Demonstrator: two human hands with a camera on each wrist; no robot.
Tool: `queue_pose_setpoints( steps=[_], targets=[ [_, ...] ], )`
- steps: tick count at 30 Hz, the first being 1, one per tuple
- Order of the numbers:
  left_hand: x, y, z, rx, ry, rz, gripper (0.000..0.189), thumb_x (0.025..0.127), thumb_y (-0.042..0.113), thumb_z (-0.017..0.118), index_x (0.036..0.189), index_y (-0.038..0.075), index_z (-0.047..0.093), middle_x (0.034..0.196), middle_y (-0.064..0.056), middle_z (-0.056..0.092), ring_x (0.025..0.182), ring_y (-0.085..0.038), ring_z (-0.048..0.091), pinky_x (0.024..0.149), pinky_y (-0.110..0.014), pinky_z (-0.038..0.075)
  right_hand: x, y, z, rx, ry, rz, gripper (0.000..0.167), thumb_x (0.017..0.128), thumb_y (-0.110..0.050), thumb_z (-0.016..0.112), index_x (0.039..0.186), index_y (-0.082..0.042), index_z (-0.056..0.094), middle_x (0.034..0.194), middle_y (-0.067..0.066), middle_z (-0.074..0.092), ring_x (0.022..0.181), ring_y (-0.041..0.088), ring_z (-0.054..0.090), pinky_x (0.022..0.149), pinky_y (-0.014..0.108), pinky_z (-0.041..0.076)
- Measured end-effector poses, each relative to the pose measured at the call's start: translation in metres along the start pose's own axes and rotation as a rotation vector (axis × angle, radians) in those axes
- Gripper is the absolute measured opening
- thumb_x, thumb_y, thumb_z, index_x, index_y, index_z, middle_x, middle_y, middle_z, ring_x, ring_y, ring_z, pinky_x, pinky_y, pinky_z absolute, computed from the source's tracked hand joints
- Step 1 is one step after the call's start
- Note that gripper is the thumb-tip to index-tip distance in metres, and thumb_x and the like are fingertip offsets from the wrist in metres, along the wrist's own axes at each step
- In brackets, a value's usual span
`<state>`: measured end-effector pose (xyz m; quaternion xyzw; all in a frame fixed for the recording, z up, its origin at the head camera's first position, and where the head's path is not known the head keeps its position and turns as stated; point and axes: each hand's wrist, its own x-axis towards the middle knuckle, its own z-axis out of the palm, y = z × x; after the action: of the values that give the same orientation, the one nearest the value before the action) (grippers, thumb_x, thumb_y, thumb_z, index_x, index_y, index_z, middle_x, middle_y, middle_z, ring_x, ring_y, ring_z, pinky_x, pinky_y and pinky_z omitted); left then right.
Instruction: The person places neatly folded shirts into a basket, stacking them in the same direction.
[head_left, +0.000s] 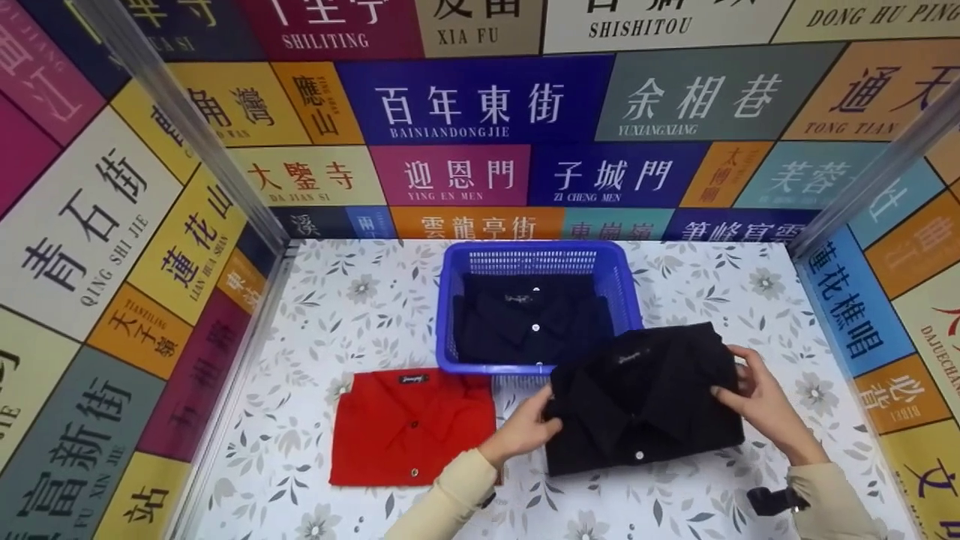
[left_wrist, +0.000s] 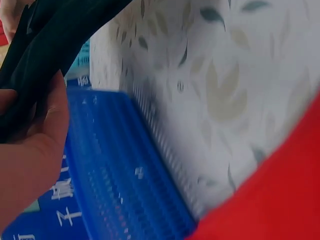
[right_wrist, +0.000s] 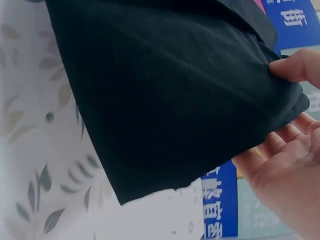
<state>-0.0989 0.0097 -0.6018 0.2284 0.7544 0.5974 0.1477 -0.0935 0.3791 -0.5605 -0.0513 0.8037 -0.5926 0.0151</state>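
Both hands hold a folded black shirt (head_left: 652, 397) by its two sides, raised over the table with its collar toward the basket. My left hand (head_left: 523, 427) grips the shirt's left edge; in the left wrist view its fingers curl around the dark cloth (left_wrist: 45, 45). At the opposite edge my right hand (head_left: 765, 409) pinches the cloth, thumb on top and fingers beneath, as the right wrist view shows. A folded navy shirt (head_left: 495, 330) lies inside the blue plastic basket (head_left: 444, 315). The black shirt overlaps the basket's near right corner in the head view.
Left of the hands, a folded red shirt (head_left: 375, 435) lies flat on the leaf-patterned table (head_left: 300, 420). Upright panels with coloured street-name signs (head_left: 472, 97) enclose the table at the back and both sides. A dark strap (head_left: 776, 501) crosses the right sleeve.
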Motion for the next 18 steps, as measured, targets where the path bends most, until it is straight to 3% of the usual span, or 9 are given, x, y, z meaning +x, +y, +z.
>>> queue_pose_setpoints(
  steps=[6, 11, 14, 18],
  targets=[
    [-0.003, 0.006, -0.030, 0.071, 0.062, -0.011, 0.066, 0.083, -0.007, 0.057, 0.145, -0.009, 0.032, 0.139, -0.024, 0.046, 0.121, -0.026, 0.046, 0.106, -0.038, 0.035, 0.013, -0.009, 0.020, -0.019, 0.017, -0.047, 0.062, 0.085, 0.013, 0.063, 0.138, 0.008, 0.032, 0.110, -0.010, 0.060, 0.093, 0.006, 0.062, 0.072, 0.021, 0.052],
    [-0.004, 0.016, -0.061, 0.121, 0.115, -0.017, 0.063, 0.085, -0.006, 0.056, 0.141, -0.019, 0.029, 0.143, -0.036, 0.032, 0.136, -0.039, 0.029, 0.111, -0.046, 0.024, 0.026, -0.020, 0.040, 0.037, 0.039, -0.060, 0.060, 0.082, 0.018, 0.063, 0.134, 0.007, 0.036, 0.109, -0.002, 0.063, 0.092, 0.011, 0.064, 0.070, 0.024, 0.054],
    [-0.001, 0.021, -0.080, 0.169, 0.141, 0.005, 0.061, 0.086, -0.005, 0.056, 0.141, -0.017, 0.031, 0.144, -0.034, 0.033, 0.136, -0.040, 0.029, 0.111, -0.047, 0.024, 0.033, -0.028, 0.050, 0.046, 0.052, -0.062, 0.057, 0.081, 0.019, 0.063, 0.132, 0.007, 0.037, 0.115, 0.003, 0.059, 0.092, 0.010, 0.064, 0.071, 0.023, 0.054],
    [0.003, 0.026, -0.102, 0.244, 0.171, 0.088, 0.057, 0.084, -0.008, 0.057, 0.139, -0.013, 0.039, 0.139, -0.029, 0.044, 0.131, -0.036, 0.040, 0.108, -0.045, 0.031, 0.038, -0.048, 0.064, -0.006, 0.054, -0.085, 0.053, 0.082, 0.019, 0.062, 0.128, 0.010, 0.040, 0.123, 0.016, 0.052, 0.092, 0.008, 0.062, 0.070, 0.021, 0.053]
  ],
)
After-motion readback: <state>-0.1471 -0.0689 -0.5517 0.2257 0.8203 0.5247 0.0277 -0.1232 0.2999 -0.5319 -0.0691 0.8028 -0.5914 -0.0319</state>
